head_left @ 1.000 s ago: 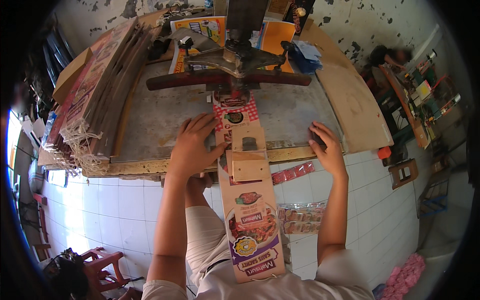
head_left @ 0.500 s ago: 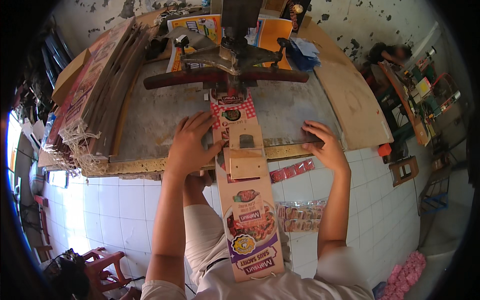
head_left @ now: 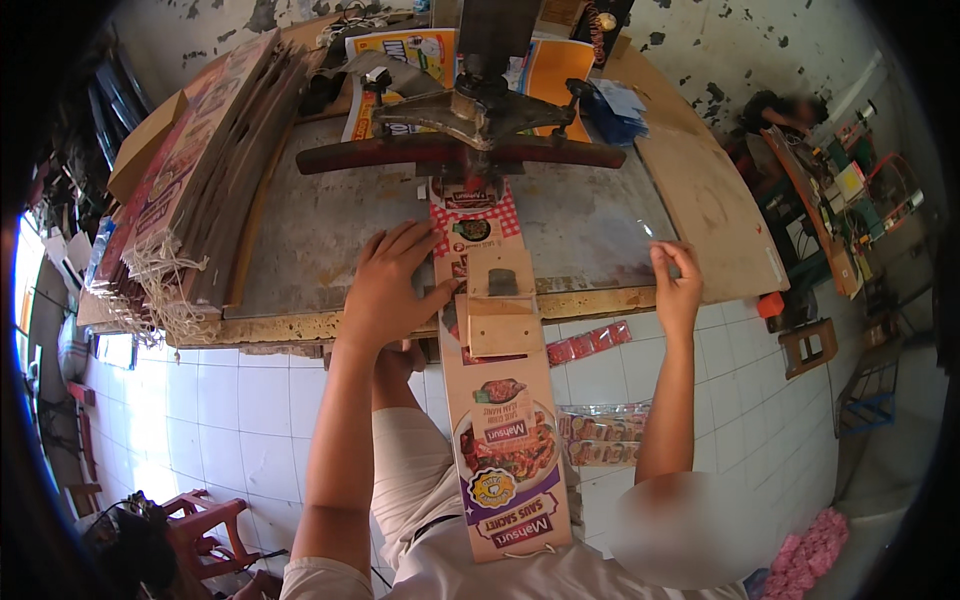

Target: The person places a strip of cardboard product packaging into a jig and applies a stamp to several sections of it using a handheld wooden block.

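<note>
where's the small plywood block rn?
Head view, centre: small plywood block lies on the long printed cardboard strip at the workbench edge, just right of the left hand.

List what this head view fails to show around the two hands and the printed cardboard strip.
- Top end of the printed cardboard strip: hidden under the press head.
- Left hand palm: pressed flat on the strip, contact unseen.
- Right hand fingertips at the table edge: too small to tell what they pinch.
- Wooden block: its fastening is unclear.
</note>
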`<state>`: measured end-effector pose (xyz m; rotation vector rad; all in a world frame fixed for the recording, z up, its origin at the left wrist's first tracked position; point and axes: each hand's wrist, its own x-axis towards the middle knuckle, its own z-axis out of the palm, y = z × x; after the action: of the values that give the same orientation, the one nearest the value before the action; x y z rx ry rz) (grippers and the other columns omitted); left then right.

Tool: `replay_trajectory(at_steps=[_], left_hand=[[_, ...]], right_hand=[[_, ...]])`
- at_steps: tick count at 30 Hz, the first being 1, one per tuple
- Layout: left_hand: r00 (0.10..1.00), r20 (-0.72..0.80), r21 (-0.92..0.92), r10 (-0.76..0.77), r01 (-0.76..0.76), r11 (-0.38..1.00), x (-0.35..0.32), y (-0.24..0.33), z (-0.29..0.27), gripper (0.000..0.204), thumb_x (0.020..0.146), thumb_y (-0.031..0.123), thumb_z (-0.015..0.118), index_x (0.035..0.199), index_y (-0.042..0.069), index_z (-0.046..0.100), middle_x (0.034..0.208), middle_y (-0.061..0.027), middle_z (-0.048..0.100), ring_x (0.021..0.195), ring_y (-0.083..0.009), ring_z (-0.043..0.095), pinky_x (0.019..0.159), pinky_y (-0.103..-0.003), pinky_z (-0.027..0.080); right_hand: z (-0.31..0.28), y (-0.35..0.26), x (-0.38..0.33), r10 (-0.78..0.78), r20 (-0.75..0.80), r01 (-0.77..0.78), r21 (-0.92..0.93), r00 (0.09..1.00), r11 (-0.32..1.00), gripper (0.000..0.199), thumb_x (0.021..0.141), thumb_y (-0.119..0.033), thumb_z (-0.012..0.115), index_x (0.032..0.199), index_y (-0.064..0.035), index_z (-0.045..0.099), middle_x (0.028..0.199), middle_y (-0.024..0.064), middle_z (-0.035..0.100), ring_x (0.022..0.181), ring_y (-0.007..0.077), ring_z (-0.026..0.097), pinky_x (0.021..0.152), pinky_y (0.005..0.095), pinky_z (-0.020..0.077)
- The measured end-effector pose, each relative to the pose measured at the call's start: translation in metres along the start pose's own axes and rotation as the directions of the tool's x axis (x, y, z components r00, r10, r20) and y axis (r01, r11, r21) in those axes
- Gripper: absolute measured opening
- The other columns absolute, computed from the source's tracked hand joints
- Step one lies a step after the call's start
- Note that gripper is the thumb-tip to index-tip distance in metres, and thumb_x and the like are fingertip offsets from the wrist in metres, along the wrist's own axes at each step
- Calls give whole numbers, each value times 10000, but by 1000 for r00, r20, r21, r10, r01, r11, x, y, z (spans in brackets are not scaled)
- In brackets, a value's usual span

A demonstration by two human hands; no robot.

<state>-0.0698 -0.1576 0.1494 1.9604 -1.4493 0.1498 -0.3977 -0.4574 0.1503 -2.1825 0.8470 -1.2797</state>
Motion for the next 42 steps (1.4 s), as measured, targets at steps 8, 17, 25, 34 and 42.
replay_trajectory(at_steps=[8, 17, 25, 34, 42], left_hand=[[1000, 1, -1, -2, 2, 1000, 1, 2, -1, 644, 881, 333, 862, 1451, 60, 740, 1588, -152, 668, 1546, -357, 552, 1319, -566, 368], [1000, 28, -101, -6, 9, 995, 2, 2, -6, 497, 969, 382, 752, 1364, 80, 770, 1606, -167, 651, 1570, -378, 520, 1313, -578, 341], [995, 54, -202, -87, 96, 975, 0, 0, -7, 495, 1099, 518, 631, 1252, 81, 808, 1591, -158, 660, 1587, -382, 483, 1339, -591, 270], [991, 52, -344, -124, 134, 929, 3, 7, -3, 347, 1029, 399, 789, 1061, 56, 827, 1596, -186, 653, 1544, -363, 535, 1343, -589, 261], [986, 81, -366, -144, 164, 916, -2, 13, -8, 176, 967, 197, 829, 897, 46, 771, 1596, -127, 679, 1514, -340, 585, 1380, -604, 200]], right_hand=[[45, -96, -1, -94, -88, 104, 119, 992, 987, 225, 1041, -213, 837, 1195, -52, 801, 1077, 49, 743, 914, 157, 680, 825, 299, 536], [92, -146, -21, -336, 409, 299, 154, 848, 942, 287, 1139, -237, 639, 1263, -14, 772, 1281, 114, 788, 1261, 329, 680, 1110, 481, 486], [81, -147, -28, -358, 529, 304, 188, 770, 934, 412, 1172, -249, 512, 1432, -9, 724, 1387, 118, 742, 1346, 325, 598, 1189, 488, 408], [76, -150, -28, -341, 560, 202, 296, 755, 934, 503, 1068, -191, 726, 1553, -83, 645, 1430, 102, 735, 1347, 315, 609, 1192, 473, 415], [76, -129, -24, -391, 496, 335, 203, 775, 920, 614, 1007, -147, 801, 1591, -95, 620, 1447, 69, 769, 1441, 282, 614, 1244, 456, 394]])
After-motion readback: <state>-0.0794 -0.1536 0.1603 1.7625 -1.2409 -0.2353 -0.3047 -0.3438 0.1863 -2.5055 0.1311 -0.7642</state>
